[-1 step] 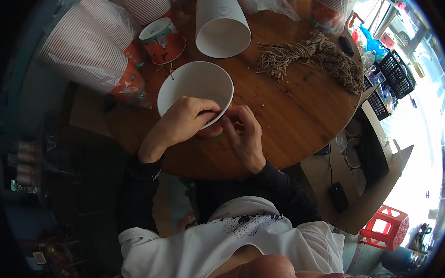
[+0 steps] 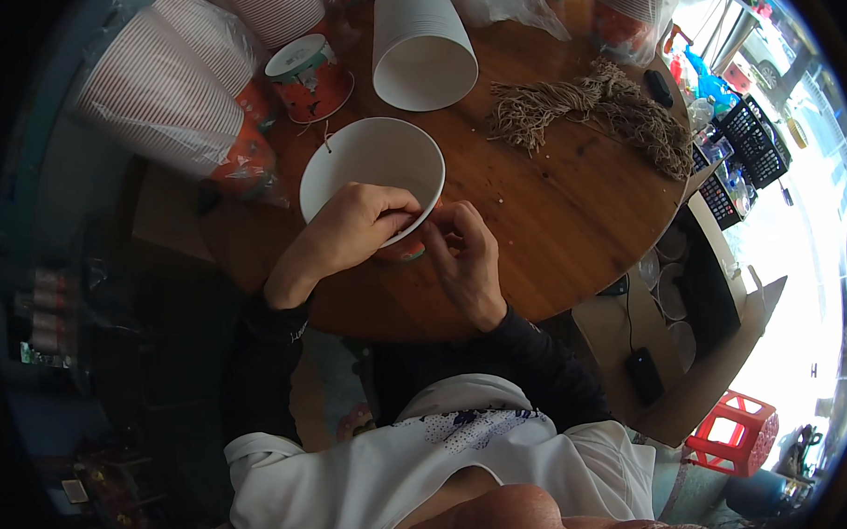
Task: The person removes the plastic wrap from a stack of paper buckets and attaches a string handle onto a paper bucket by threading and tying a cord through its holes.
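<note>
A white-lined paper bucket [image 2: 345, 160] with an orange-red outside stands at the table's near edge, its mouth facing me. A thin cord loop [image 2: 327, 137] pokes through its far left wall near the rim. My left hand [image 2: 352, 225] reaches over the near rim, its bent fingers and thumb pressed together against the inside of the right wall. Just outside that same wall is my right hand [image 2: 465, 254], thumb and index pinched close to the rim, the other fingers curled. Whatever lies between the fingertips of either hand is too small or hidden to make out.
Beyond lie a white bucket stack [image 2: 426, 73] on its side and an orange bucket [image 2: 311, 77]. Wrapped bucket stacks [image 2: 170, 96] fill the left. A bundle of tan cords [image 2: 591, 109] lies on the round wooden table [image 2: 544, 232]. An open carton [image 2: 670, 368] stands right.
</note>
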Available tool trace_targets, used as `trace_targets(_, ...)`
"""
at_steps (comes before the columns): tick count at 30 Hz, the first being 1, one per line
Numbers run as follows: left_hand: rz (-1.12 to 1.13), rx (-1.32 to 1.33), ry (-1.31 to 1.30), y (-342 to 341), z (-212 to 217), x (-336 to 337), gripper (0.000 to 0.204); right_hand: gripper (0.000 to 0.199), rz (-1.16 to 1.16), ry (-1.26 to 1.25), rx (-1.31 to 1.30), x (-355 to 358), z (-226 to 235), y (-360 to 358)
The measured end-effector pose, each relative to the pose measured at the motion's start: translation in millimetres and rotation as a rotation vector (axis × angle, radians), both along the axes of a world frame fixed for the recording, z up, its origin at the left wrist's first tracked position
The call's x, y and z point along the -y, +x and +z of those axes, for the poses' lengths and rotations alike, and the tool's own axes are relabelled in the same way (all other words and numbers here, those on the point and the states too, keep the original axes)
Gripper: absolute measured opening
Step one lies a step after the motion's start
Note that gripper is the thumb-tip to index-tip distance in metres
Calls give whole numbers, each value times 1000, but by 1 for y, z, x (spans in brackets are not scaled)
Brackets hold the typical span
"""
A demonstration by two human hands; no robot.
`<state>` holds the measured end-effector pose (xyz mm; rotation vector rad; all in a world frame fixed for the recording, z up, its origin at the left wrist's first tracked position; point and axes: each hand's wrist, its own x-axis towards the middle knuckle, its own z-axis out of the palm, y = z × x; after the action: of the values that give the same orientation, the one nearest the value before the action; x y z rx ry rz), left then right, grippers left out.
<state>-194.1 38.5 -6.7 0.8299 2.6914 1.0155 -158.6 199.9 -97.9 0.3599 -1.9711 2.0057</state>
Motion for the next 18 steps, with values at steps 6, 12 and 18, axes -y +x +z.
trace_targets(6,-21,67,-22,-7,-2,-1,12,12,147,-60,189,-11,7,-1)
trace_targets(12,-69,-95,58,-4,-4,1,12,13,1,724,-183,-69,32,-48)
trace_targets(18,-179,-452,-49,7,8,0,19,17,77,347,-536,-34,63,-43)
